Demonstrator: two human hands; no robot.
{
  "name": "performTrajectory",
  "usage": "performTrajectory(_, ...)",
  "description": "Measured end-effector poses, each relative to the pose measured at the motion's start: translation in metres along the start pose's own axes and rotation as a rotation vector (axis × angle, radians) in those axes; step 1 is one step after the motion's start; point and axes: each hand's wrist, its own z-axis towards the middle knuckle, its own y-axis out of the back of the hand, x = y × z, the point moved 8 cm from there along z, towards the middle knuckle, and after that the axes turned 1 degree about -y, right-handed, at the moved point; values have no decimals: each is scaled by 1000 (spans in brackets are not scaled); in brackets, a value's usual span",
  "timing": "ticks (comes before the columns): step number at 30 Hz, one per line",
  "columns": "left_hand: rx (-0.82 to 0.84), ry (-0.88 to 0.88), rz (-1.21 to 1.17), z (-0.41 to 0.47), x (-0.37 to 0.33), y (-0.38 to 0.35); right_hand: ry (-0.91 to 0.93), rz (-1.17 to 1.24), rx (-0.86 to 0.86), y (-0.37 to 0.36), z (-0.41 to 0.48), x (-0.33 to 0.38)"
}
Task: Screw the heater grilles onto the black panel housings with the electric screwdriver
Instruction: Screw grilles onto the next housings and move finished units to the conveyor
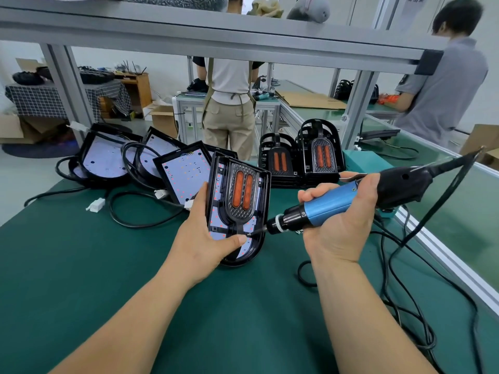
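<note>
One blue electric screwdriver (326, 209). One black panel housing with orange grille (241, 195). At least three white-board housings (105, 157) (149, 155) (186, 174). Two finished stacks (278, 163) (321, 152). Two people (229, 103) (445, 90).

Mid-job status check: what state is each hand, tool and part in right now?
Left hand, holds the black panel housing tilted up.
Right hand, grips the electric screwdriver.
Heater grille, seated in the held housing.
Screwdriver bit, tip at the grille's lower stem.
Stacked housings, grilles fitted.
Panels at left, no grilles, overlapping.
White connector, unplugged, on the green mat.
</note>
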Motion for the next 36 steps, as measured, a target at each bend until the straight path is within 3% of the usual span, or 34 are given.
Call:
performTrajectory(4, -6, 33, -28, 7, 8, 0, -110, -109, 62, -11, -8, -12)
performTrajectory(8, -32, 156, -177, 13, 28, 1, 31, -71, 180, -30, -13, -7)
performTrajectory(17, -30, 292, -315, 18, 53, -4, 91, -166, 277, -49, -20, -9)
performTrajectory(36, -38, 283, -358, 18, 50, -6, 160, -228, 297, -51, -23, -5)
